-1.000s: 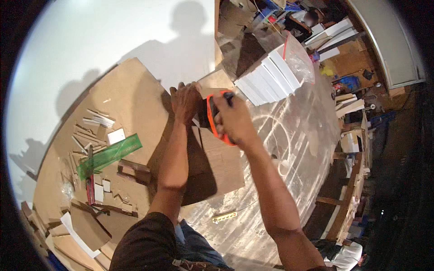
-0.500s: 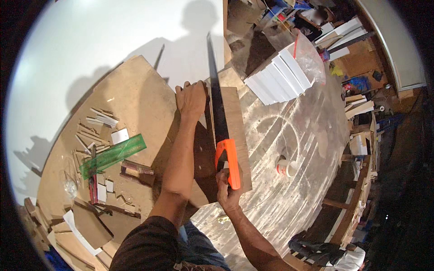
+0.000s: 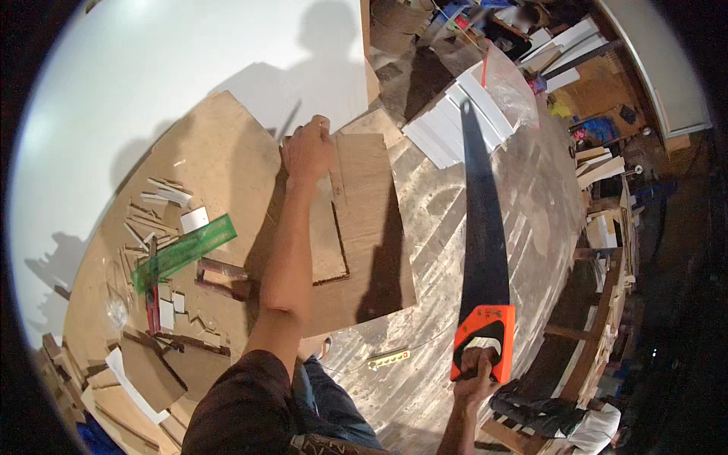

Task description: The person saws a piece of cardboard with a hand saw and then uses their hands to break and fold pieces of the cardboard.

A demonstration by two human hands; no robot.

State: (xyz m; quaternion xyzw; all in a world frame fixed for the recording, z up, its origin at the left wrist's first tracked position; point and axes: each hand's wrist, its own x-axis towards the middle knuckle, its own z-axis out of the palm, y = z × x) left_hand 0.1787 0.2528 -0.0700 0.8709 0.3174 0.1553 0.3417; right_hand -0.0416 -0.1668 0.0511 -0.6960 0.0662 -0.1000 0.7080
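Note:
My right hand point(image 3: 476, 373) is closed round the orange handle of a hand saw point(image 3: 485, 243). The saw's dark blade points away from me, out to the right of the board and over the floor. My left hand point(image 3: 307, 152) grips the far edge of a brown plywood board point(image 3: 371, 227), its fingers curled over that edge. An L-shaped dark line runs across the board beside my left forearm; whether it is a cut or the edge of a smaller piece on top, I cannot tell. The board rests on the worktable point(image 3: 220, 136), its right part over the floor.
A green strip point(image 3: 186, 250), a hammer-like tool point(image 3: 154, 292) and wood scraps lie at left on the table. White boards point(image 3: 459, 125) are stacked beyond the saw. A yellow power strip point(image 3: 389, 359) is on the floor. Another person point(image 3: 584, 425) is at lower right.
The saw has swung from over the board out to the right, clear of it, with my right hand. My left hand has shifted slightly left and away along the board's far edge.

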